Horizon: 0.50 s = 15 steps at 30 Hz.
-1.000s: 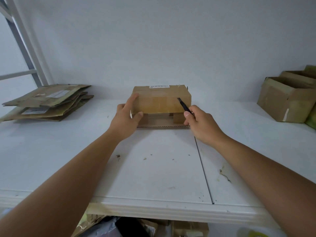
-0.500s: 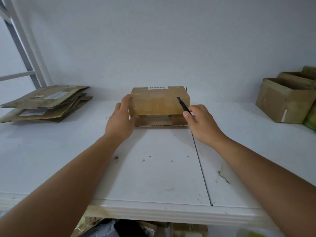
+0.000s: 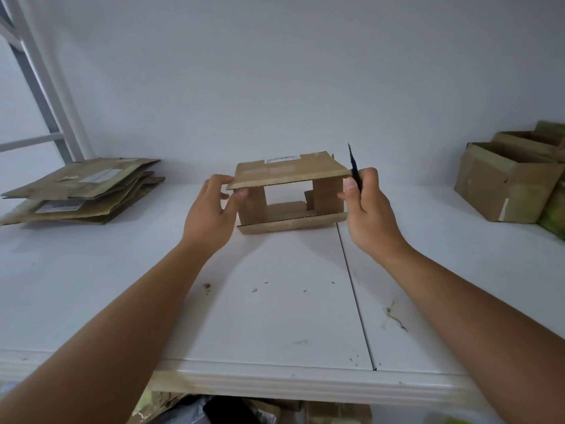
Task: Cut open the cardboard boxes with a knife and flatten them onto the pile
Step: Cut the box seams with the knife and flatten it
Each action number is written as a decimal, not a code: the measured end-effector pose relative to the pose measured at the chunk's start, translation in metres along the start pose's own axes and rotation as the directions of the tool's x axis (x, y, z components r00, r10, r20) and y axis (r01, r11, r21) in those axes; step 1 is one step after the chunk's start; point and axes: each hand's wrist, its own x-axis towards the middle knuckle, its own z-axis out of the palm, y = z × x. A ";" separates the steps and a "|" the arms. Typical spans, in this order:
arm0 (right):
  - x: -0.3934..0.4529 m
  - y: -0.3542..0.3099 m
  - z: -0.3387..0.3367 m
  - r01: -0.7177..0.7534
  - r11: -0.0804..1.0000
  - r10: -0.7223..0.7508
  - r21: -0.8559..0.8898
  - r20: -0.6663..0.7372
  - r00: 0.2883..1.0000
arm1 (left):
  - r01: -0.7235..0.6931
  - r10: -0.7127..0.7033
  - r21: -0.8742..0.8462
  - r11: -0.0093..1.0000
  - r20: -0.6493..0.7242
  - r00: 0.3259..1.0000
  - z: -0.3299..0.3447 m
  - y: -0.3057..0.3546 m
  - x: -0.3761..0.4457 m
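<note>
A small brown cardboard box point(image 3: 290, 174) with a white label stands on the white table point(image 3: 275, 301), its near end open so I see through it; the top flap is lifted level and the bottom flap lies on the table. My left hand point(image 3: 211, 212) pinches the left corner of the top flap. My right hand point(image 3: 371, 209) grips a black knife point(image 3: 354, 166), blade pointing up, beside the box's right side. The pile of flattened cardboard point(image 3: 82, 191) lies at the far left.
Several open cardboard boxes point(image 3: 507, 185) stand at the far right against the wall. A seam point(image 3: 354, 289) runs down the table. A white metal frame point(image 3: 39, 96) rises at the left. Cardboard scraps lie below the table's front edge point(image 3: 275, 384).
The near top flap, hanging down before, is lifted level by my left hand. My right hand swung the knife from pointing at the box to upright at its right side.
</note>
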 end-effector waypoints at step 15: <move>-0.002 -0.001 -0.001 0.118 0.992 -0.119 -0.044 -0.025 0.993 | -0.090 0.084 -0.113 0.989 -0.058 0.995 -0.001 0.017 0.003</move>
